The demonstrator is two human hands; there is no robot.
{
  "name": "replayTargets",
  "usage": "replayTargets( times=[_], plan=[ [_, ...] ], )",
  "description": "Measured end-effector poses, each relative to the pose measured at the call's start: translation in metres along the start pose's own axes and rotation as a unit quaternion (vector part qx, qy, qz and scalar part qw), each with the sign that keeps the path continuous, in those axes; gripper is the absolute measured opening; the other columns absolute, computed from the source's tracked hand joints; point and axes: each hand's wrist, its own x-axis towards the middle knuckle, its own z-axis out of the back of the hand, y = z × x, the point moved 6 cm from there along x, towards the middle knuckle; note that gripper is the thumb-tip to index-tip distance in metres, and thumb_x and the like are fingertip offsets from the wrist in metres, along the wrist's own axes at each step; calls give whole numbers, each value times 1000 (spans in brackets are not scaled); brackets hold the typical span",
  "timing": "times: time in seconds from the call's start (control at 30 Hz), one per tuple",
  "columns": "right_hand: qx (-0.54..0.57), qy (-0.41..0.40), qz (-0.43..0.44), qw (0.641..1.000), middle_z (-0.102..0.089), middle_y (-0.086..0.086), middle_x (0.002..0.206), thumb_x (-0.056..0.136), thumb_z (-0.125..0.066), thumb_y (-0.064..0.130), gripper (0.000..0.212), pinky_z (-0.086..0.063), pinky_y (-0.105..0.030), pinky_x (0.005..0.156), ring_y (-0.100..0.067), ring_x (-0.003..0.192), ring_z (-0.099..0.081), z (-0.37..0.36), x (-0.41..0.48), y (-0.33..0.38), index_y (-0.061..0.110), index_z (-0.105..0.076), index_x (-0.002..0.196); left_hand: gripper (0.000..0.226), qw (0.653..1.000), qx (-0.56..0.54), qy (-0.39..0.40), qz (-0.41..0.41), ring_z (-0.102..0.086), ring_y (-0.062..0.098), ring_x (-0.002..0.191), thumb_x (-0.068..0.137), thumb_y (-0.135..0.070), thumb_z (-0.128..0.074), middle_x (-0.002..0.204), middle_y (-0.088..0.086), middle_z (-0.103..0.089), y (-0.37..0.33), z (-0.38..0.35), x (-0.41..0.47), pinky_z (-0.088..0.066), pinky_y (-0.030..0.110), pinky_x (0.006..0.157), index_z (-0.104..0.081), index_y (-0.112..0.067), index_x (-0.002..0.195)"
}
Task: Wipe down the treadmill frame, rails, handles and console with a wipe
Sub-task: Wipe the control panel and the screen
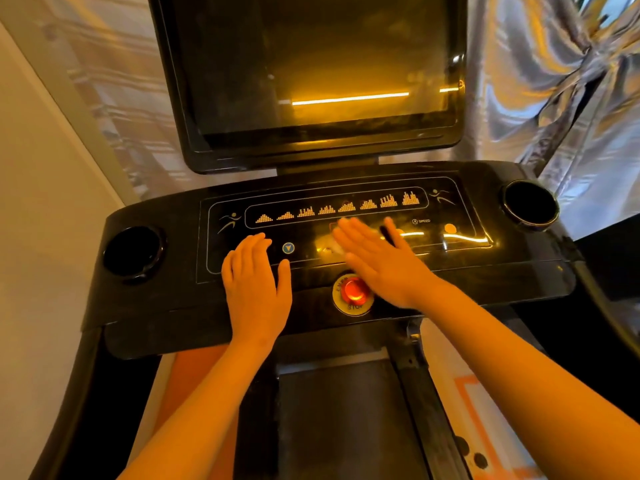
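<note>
The black treadmill console [450,265] fills the middle of the head view, with a glossy control panel of orange program icons [339,207]. My left hand [254,289] lies flat, fingers straight, on the panel's left part. My right hand [377,258] is flat over the panel's middle, blurred, fingers straight and pointing up-left. A pale patch [327,245] shows beside its fingers; whether that is a wipe or a reflection I cannot tell. A red stop button [353,292] sits just below, between both hands. The dark screen [311,71] stands above the panel.
Round cup holders sit at the console's left end [133,252] and right end [530,204]. The walking belt [346,417] runs below, between dark side rails. A beige wall is on the left, shiny curtains behind and to the right.
</note>
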Motion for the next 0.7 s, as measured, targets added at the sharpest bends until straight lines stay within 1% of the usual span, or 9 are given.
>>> replayTargets(
  times=[0.07,0.1,0.17,0.23,0.33,0.4,0.47,0.6,0.7],
  plan=[
    [-25,-19,-60,998,32,8,149,76,34,62,72,27,-41,109,-11,141,28,4,-8,-40,31,27,140,51,1000,2,-3,5,-37,21,136,97,-43,-33,141,6,-47,1,1,1,-19,39,117,-50,-11,132],
    [-19,-24,-102,994,32,6,151,77,32,61,69,26,-41,109,-12,141,28,4,-16,-61,31,30,139,51,1000,4,-4,7,-37,21,136,97,-43,-33,141,6,-47,1,1,1,-20,40,117,-50,-11,132],
    [9,-30,-164,986,31,6,154,74,33,65,76,26,-40,110,-9,139,33,2,-36,-82,30,27,142,51,1000,11,-5,11,-37,22,136,97,-44,-33,141,6,-47,1,0,1,-19,39,117,-49,-11,132],
    [11,-27,-161,987,32,6,154,76,31,63,78,24,-39,112,-8,137,36,-7,-46,-67,29,25,145,53,1000,21,-3,15,-36,22,136,96,-46,-32,141,7,-47,1,-1,2,-17,38,116,-48,-10,133],
    [23,-21,-85,996,34,7,152,80,30,60,74,22,-39,115,-8,139,34,-19,-37,-13,31,21,147,52,999,29,2,20,-36,23,137,97,-45,-34,141,7,-47,1,-3,2,-18,39,116,-48,-10,133],
    [45,-20,-43,998,30,12,152,81,27,61,71,23,-37,114,-4,139,31,-19,-25,10,33,18,146,47,1000,23,2,21,-37,23,136,99,-40,-38,141,7,-47,2,-3,2,-19,40,116,-49,-10,133],
    [53,-23,-33,998,25,16,153,83,21,62,70,25,-36,113,0,139,30,-14,-17,10,34,15,147,44,1000,14,3,20,-38,22,136,99,-37,-42,141,7,-47,3,-2,2,-19,39,116,-49,-10,132],
    [31,-48,-80,995,25,15,153,78,31,64,76,33,-31,107,4,134,33,-8,-28,-32,33,16,146,41,1000,2,1,19,-39,22,134,99,-35,-45,141,6,-48,3,-1,2,-18,39,116,-50,-11,132],
    [41,-68,-133,988,21,9,157,80,31,65,80,26,-35,113,-2,141,27,-12,-58,-47,29,13,149,46,1000,2,-4,21,-39,21,134,98,-41,-38,140,5,-48,3,-1,2,-17,37,116,-50,-12,131]
  ],
)
